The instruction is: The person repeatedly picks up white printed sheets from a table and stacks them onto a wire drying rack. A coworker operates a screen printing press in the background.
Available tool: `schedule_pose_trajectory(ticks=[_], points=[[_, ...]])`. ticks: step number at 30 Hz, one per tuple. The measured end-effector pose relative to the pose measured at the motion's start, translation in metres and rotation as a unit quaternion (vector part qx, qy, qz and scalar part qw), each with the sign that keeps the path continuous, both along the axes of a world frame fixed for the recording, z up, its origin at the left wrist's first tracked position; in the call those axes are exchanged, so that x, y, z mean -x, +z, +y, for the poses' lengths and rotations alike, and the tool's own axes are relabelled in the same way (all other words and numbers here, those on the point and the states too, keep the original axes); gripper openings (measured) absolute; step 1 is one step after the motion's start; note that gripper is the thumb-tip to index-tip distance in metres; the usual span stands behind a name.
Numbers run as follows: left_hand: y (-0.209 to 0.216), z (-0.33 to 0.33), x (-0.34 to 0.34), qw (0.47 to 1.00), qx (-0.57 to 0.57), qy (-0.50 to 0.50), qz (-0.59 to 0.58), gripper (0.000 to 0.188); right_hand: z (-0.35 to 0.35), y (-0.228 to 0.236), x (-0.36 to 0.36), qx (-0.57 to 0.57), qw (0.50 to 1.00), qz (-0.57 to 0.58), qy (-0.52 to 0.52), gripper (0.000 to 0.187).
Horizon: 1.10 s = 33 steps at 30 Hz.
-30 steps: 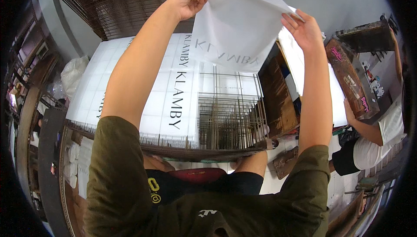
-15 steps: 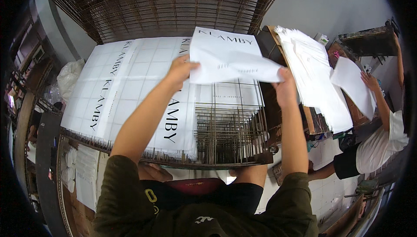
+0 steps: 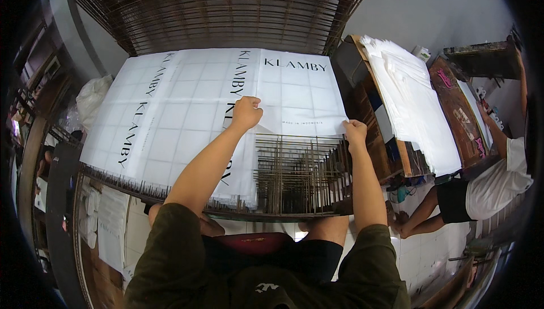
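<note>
A thin white sheet (image 3: 300,91) with dark printing lies nearly flat on the far right part of a wire drying rack (image 3: 300,167). At its near left corner, my left hand (image 3: 247,113) pinches the edge, where the sheet is slightly lifted. My right hand (image 3: 356,130) grips the near right corner between thumb and fingers. Left of it, more printed white sheets (image 3: 187,116) cover the rack, their lettering running lengthwise. My left forearm hides part of the nearest one. Wires show bare just in front of the held sheet.
Raised wire racks (image 3: 226,14) slope up behind the sheets. To the right, a pile of blank white sheets (image 3: 411,105) lies on a wooden table, its edge hanging over. Beyond it, another person (image 3: 493,190) works at a brown board (image 3: 459,116). A bundle of clear plastic (image 3: 92,96) sits at left.
The sheet has come down from the air onto the rack, and both hands have lowered with it. At right, the other person's white sheet has moved down onto the board.
</note>
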State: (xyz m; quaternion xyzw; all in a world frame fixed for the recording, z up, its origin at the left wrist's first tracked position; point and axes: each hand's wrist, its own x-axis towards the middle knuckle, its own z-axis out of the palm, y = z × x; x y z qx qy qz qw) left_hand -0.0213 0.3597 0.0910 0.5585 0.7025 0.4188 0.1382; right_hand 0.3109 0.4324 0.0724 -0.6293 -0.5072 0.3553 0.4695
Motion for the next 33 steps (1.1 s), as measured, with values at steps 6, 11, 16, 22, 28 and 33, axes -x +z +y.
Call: schedule_pose_trajectory(ticks=[6, 11, 16, 22, 28, 33], points=[[0.006, -0.003, 0.001, 0.999, 0.029, -0.006, 0.022, 0.031, 0.007, -0.007, -0.001, 0.013, 1.0, -0.016, 0.002, 0.024], [0.007, -0.005, 0.002, 0.999, 0.024, -0.006, 0.021, 0.03, -0.001, -0.006, 0.0, -0.007, 0.999, -0.033, 0.005, 0.024], [0.019, -0.012, 0.002, 0.997, 0.066, 0.01, 0.043, 0.04, -0.008, 0.005, 0.005, -0.035, 0.995, -0.096, -0.006, 0.032], [0.088, -0.104, -0.012, 0.969, -0.225, -0.034, 0.101, 0.048, 0.011, 0.106, 0.008, -0.283, 0.929, -0.238, -0.017, 0.041], [0.084, -0.279, 0.022, 0.935, -0.341, 0.034, 0.088, 0.044, -0.001, 0.392, 0.118, -0.647, 0.683, -0.338, -0.026, 0.05], [-0.005, -0.418, 0.064, 0.928, -0.204, 0.301, 0.081, 0.049, 0.035, 0.508, 0.186, -0.562, 0.645, -0.514, -0.059, 0.062]])
